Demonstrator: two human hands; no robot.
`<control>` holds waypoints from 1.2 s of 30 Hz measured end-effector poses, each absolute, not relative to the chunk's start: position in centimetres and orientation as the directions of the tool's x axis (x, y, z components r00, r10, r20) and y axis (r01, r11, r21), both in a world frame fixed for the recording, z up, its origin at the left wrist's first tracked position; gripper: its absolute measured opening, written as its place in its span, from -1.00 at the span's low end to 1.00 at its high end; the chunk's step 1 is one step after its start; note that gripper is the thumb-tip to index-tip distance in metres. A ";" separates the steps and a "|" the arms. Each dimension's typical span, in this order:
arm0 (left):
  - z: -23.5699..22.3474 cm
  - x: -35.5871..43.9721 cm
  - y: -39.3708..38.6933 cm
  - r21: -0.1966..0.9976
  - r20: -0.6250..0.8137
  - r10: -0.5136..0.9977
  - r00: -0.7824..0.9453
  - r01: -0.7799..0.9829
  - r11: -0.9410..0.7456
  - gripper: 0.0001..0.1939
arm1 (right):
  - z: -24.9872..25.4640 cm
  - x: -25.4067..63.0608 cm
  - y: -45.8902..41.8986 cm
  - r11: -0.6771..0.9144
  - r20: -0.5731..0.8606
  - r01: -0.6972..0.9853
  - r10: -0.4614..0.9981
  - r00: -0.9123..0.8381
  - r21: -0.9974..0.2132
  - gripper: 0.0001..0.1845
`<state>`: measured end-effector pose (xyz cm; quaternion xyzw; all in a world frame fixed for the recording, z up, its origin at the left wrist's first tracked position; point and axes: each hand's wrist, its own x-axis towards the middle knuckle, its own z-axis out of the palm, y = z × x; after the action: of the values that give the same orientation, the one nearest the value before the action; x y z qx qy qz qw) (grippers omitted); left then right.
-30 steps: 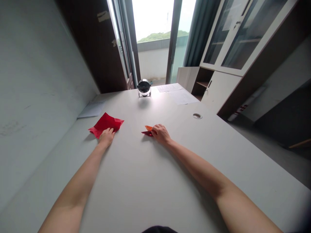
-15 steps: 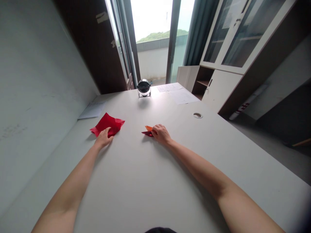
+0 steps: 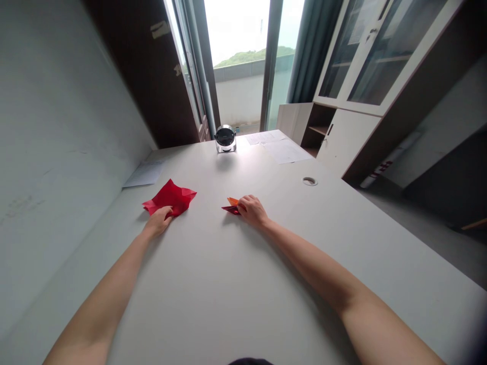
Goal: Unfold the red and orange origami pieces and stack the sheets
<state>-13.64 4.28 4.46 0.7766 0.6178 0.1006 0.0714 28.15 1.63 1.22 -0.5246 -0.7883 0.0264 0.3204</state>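
A creased red paper sheet [image 3: 171, 196] lies on the white table [image 3: 243, 284] at the left. My left hand [image 3: 158, 221] rests at its near edge with the fingers curled onto the paper, pinching it. At the middle of the table lies a small folded paper piece, orange and dark red [image 3: 232, 205]. My right hand [image 3: 252, 210] is closed on its right end, fingers bent over it.
A small black and silver desk fan [image 3: 225, 138] stands at the far end of the table. White paper sheets [image 3: 279, 148] lie at the far right, another sheet [image 3: 145, 172] by the left wall. A cable hole [image 3: 309, 181] sits right of my hand. Cabinets stand to the right.
My left hand has drawn slightly back toward me along the near edge of the red sheet, which has shifted a little. My right hand has stayed on the folded piece.
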 end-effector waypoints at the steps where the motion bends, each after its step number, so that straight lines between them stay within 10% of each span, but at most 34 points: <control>1: 4.6 -13.6 3.8 0.234 0.068 0.972 0.224 0.944 -0.233 -0.81 | 1.2 28.1 1.6 0.448 0.478 0.810 0.844 -0.243 -0.379 -0.82; 12: 7.4 -12.4 -3.2 0.225 -0.093 0.972 0.218 0.955 -0.192 -0.58 | 1.4 27.8 1.2 0.502 0.498 0.776 0.819 -0.285 -0.381 -0.83; 36: 0.5 -8.7 1.9 0.190 0.048 0.998 0.051 0.980 -0.059 -0.35 | 0.7 27.6 1.5 0.611 0.525 0.645 0.772 -0.358 -0.459 -0.79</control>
<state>-8.66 1.95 0.53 0.7228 0.6840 0.0831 0.0526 27.63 1.53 0.65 -0.4322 -0.8194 0.0868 0.3664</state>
